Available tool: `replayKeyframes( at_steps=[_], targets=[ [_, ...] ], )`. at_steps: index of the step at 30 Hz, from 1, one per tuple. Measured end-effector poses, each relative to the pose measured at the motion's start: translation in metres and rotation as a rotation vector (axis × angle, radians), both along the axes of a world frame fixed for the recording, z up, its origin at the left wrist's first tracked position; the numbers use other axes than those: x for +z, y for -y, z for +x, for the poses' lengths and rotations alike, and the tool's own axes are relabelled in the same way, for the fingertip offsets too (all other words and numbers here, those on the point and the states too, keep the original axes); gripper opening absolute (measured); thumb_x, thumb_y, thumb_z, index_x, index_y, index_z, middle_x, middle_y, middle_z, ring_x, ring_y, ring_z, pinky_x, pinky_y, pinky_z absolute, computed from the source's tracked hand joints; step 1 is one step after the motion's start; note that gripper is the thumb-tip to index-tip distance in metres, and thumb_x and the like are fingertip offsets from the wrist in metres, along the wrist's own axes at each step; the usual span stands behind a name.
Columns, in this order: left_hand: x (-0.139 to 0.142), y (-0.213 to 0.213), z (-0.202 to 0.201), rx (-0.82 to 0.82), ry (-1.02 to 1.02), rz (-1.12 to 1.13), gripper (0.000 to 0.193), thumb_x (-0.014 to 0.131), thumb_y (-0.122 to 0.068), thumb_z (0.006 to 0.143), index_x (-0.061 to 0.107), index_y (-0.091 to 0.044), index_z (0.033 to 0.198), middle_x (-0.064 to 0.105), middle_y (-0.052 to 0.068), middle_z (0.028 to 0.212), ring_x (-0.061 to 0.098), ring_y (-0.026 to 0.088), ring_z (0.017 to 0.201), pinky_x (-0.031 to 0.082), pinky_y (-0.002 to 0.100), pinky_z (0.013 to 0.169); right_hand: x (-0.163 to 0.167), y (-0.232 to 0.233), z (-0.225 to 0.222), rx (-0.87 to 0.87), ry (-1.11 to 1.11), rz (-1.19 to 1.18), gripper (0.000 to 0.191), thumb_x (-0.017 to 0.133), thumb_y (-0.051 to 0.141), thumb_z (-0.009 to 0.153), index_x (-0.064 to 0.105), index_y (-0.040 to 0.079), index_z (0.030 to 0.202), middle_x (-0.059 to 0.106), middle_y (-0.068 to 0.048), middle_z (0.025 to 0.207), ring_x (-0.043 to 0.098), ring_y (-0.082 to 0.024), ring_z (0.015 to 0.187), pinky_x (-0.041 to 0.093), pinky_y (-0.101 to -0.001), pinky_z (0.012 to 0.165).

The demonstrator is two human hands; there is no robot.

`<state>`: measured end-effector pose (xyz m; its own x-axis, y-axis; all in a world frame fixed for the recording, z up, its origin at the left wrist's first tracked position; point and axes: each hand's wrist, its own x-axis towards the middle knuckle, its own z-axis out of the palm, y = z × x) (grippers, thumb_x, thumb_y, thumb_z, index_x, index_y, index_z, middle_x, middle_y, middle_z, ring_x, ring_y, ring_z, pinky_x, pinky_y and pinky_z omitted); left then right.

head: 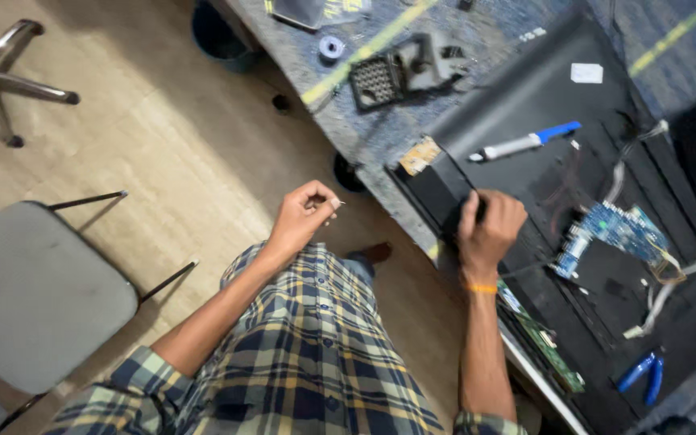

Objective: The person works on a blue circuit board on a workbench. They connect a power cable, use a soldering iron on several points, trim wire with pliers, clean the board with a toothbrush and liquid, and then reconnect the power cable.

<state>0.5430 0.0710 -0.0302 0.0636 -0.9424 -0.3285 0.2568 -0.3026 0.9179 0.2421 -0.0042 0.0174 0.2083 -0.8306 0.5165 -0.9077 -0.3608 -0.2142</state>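
Left hand [304, 216] pinches a tiny screw-like part [338, 203] off the table edge, over bare floor, where a slip would likely lose it; right hand [489, 225] curls around a dark tool on the opened black panel [525, 105], near the exposed blue circuit board [622, 229].

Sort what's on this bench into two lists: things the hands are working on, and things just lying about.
In hand:
- left hand, pinching a tiny pale part, too small to tell what
- right hand, pressed on the black panel
- blue circuit board on that panel

Lying about:
- white and blue screwdriver
- blue-handled pliers
- grey stool
- dark grille part
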Motion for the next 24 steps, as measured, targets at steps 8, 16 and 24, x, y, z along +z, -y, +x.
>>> replayKeyframes(
  at_steps=[8, 16, 24],
  targets=[
    [0.003, -0.006, 0.045, -0.038, -0.247, 0.089, 0.015, 0.072, -0.016, 0.096, 0.074, -0.004, 0.103, 0.07, -0.001, 0.089, 0.062, 0.006, 0.079, 0.052, 0.023, 0.07, -0.02, -0.061, 0.149, 0.133, 1.2, 0.905, 0.01, 0.07, 0.006, 0.098, 0.072, -0.002, 0.104, 0.072, -0.003, 0.1, 0.061, -0.008, 0.083, 0.049, -0.0219, 0.074],
    [0.001, -0.005, 0.062, 0.004, -0.254, 0.105, 0.016, 0.071, -0.018, 0.097, 0.074, -0.004, 0.103, 0.076, 0.003, 0.088, 0.069, 0.008, 0.077, 0.051, 0.022, 0.067, -0.048, -0.058, 0.198, 0.031, 1.519, 1.085, 0.013, 0.07, 0.008, 0.097, 0.07, -0.004, 0.102, 0.072, -0.007, 0.088, 0.066, -0.011, 0.074, 0.052, -0.0235, 0.068],
    [0.005, 0.008, 0.07, 0.029, -0.188, 0.097, 0.014, 0.071, -0.018, 0.097, 0.073, -0.004, 0.1, 0.074, 0.0, 0.086, 0.067, 0.006, 0.074, 0.052, 0.023, 0.065, -0.049, -0.044, 0.21, 0.076, 1.124, 1.069, 0.012, 0.071, 0.01, 0.095, 0.074, -0.002, 0.098, 0.071, -0.002, 0.081, 0.062, -0.007, 0.069, 0.049, -0.0216, 0.064]
  ],
)
